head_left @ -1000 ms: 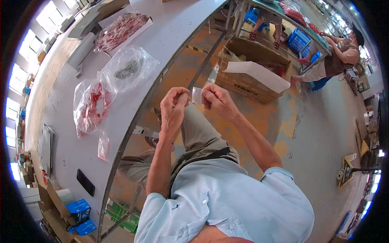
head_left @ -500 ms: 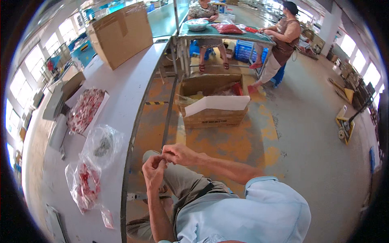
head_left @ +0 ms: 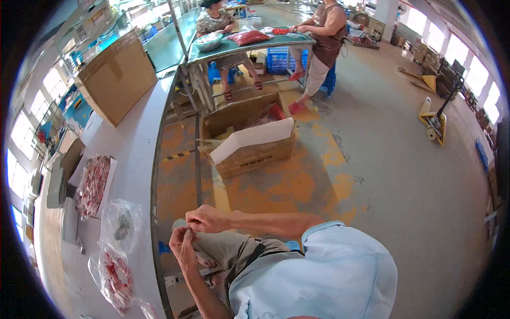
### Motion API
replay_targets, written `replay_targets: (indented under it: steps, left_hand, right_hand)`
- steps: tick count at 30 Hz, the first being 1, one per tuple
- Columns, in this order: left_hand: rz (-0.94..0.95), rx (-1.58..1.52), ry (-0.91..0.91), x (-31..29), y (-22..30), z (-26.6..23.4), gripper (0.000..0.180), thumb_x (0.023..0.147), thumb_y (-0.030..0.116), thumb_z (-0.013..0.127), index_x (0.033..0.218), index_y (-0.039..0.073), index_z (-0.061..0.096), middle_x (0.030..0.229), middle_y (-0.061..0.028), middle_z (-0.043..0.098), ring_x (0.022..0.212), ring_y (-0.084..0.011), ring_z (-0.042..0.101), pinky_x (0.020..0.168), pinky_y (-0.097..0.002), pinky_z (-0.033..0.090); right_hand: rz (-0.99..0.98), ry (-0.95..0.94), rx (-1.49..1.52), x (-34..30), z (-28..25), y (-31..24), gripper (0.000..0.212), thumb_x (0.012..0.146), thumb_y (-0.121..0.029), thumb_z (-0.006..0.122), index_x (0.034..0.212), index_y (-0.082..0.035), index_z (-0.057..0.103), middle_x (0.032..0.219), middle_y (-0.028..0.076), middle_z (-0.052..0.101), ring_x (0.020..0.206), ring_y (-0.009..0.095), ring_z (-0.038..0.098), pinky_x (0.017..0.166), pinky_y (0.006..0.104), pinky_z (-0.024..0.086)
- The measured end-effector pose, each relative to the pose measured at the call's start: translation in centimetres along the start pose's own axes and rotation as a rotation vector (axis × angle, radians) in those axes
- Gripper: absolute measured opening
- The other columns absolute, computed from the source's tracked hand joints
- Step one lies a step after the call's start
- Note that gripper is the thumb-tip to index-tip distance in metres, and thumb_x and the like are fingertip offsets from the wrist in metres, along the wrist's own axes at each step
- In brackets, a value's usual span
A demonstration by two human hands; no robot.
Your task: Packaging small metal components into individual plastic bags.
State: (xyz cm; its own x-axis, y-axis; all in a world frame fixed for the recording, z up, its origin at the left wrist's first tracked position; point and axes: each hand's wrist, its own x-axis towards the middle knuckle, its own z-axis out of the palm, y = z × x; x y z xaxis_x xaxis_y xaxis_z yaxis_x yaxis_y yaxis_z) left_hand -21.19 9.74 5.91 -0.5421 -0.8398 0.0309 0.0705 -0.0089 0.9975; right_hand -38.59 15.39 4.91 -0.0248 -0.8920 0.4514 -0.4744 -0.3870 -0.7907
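Note:
My left hand [head_left: 184, 245] and my right hand [head_left: 206, 218] meet above my knee, their fingertips pinched close together. Whatever sits between the fingers is too small to make out. On the bench to my left lies a clear plastic bag with red pieces [head_left: 117, 279]. Beyond it is another clear bag holding small dark grey parts [head_left: 123, 225]. Farther along stands an open carton filled with small red-and-clear packets [head_left: 93, 186].
The white bench [head_left: 135, 154] runs along my left, with a large cardboard box [head_left: 117, 77] on it. An open carton [head_left: 255, 151] stands on the floor ahead. Two people sit at a green table [head_left: 223, 52] beyond. A yellow pallet jack [head_left: 434, 125] is at the right.
The whole view has turned, so the bench, carton and table sit farther left. My hands stay together in the same pinched pose over the knee.

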Motion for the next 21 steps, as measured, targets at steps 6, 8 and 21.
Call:
replay_targets:
  steps: [6, 8, 21]
  left_hand:
    - [0.029, 0.032, 0.097, -0.5, -0.4, 0.9, 0.016, 0.099, 0.014, 0.069, 0.09, 0.001, 0.063, 0.08, -0.0016, 0.062, 0.068, -0.0094, 0.058, 0.061, -0.0249, 0.051]
    - [0.055, 0.06, 0.044, -0.8, -0.3, 1.1, 0.016, 0.098, 0.013, 0.069, 0.09, 0.001, 0.063, 0.078, -0.0016, 0.062, 0.067, -0.0094, 0.058, 0.061, -0.0245, 0.05]
    - [0.024, 0.207, 0.012, -1.2, -1.1, 0.5, 0.013, 0.097, 0.01, 0.067, 0.088, 0.001, 0.063, 0.075, -0.0011, 0.061, 0.064, -0.0089, 0.057, 0.059, -0.0252, 0.049]
  right_hand:
    - [0.117, 0.023, 0.024, -1.3, -0.2, -0.5, 0.032, 0.098, -0.028, 0.068, 0.09, 0.002, 0.064, 0.073, 0.019, 0.067, 0.065, 0.028, 0.065, 0.06, 0.0392, 0.049]
    - [0.046, 0.04, -0.004, -1.6, -0.6, -1.1, 0.033, 0.099, -0.029, 0.067, 0.089, 0.002, 0.064, 0.07, 0.016, 0.067, 0.062, 0.025, 0.066, 0.056, 0.0375, 0.049]
    - [0.094, -0.155, -0.162, -1.4, -0.3, -0.2, 0.019, 0.094, -0.016, 0.061, 0.09, 0.003, 0.064, 0.077, 0.023, 0.068, 0.073, 0.043, 0.067, 0.064, 0.0473, 0.051]
